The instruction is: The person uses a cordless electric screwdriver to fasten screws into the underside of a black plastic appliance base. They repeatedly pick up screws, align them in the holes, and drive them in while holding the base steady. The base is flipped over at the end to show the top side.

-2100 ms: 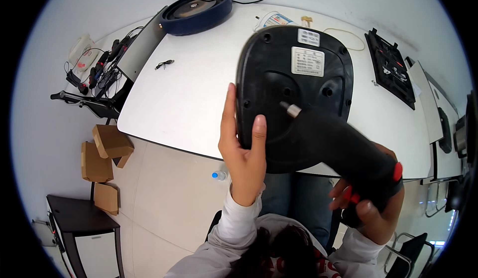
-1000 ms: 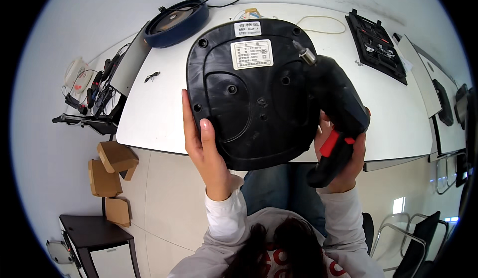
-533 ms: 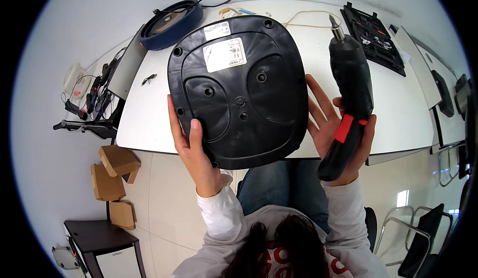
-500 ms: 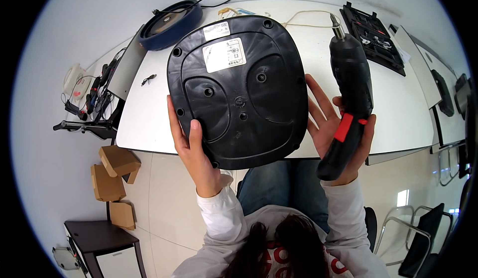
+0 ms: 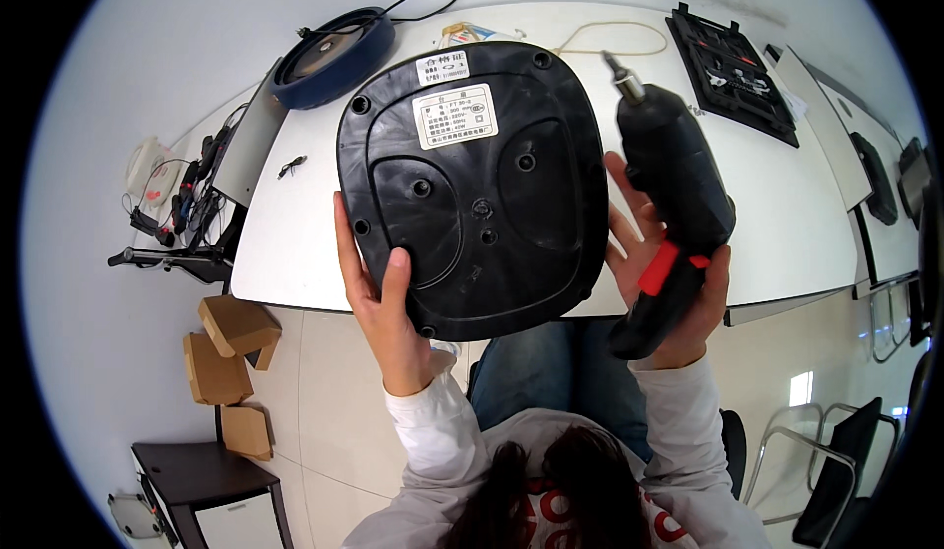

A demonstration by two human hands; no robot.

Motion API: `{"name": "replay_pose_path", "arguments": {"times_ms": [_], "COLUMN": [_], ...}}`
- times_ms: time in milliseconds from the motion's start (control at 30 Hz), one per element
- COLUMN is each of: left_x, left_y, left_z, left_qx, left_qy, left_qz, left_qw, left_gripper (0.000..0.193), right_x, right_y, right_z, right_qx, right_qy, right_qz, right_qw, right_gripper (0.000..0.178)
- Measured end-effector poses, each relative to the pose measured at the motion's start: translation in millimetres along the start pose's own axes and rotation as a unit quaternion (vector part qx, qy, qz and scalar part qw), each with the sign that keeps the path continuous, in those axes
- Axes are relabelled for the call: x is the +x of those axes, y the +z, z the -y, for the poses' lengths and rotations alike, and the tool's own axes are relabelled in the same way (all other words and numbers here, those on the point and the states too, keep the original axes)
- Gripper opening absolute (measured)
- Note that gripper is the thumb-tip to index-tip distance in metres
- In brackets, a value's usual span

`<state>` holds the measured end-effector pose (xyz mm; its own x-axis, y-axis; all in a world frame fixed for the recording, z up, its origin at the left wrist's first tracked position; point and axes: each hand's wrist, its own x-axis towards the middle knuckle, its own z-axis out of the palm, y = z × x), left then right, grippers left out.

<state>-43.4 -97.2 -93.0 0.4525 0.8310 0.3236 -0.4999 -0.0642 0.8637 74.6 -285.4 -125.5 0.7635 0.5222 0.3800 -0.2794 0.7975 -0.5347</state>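
Note:
A black plastic base panel (image 5: 462, 264), rounded and with white labels, is held up over the table's near edge, its ribbed face with several screw holes toward me. My left hand (image 5: 388, 318) grips its lower left edge, thumb on the face and fingers behind. In my right hand (image 5: 688, 298) rests a black and red cordless screwdriver (image 5: 674, 166), its handle against the palm and its bit pointing up and to the left. Some fingers of that hand stretch toward the panel's right edge; whether they touch it I cannot tell.
On the white table (image 5: 777, 225) lie a round dark blue part (image 5: 334, 72) with a black cord, a short black cable (image 5: 292, 166) and an open black tool case (image 5: 733, 82). Cardboard boxes (image 5: 216, 367) sit at the lower left, a chair (image 5: 836, 470) at the lower right.
The screwdriver's bit has tilted to the left, toward the panel. The panel has shifted slightly right and down, and its labels now show more plainly. Both hands keep their hold.

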Motion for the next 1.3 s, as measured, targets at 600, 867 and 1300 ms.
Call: {"name": "replay_pose_path", "arguments": {"times_ms": [600,867,1300], "left_x": [116.8,126.1,195.7], "left_y": [-48.9,-30.6,-26.9], "left_z": [-81.4,-94.0,-125.8], "left_qx": [0.257,0.429,0.579], "left_qy": [0.025,0.086,0.033], "left_qz": [0.264,0.408,0.475], "left_qw": [0.929,0.801,0.662], "left_gripper": [0.07,0.072,0.065], "right_x": [-46.6,-56.5,-18.3], "right_y": [-60.4,-66.8,-59.7], "right_z": [112.0,115.0,108.5], "right_qx": [-0.29,-0.328,-0.67], "right_qy": [-0.008,0.0,-0.016], "right_qz": [-0.203,-0.237,-0.129], "right_qw": [0.935,0.914,0.731], "right_gripper": [0.06,0.061,0.045]}}
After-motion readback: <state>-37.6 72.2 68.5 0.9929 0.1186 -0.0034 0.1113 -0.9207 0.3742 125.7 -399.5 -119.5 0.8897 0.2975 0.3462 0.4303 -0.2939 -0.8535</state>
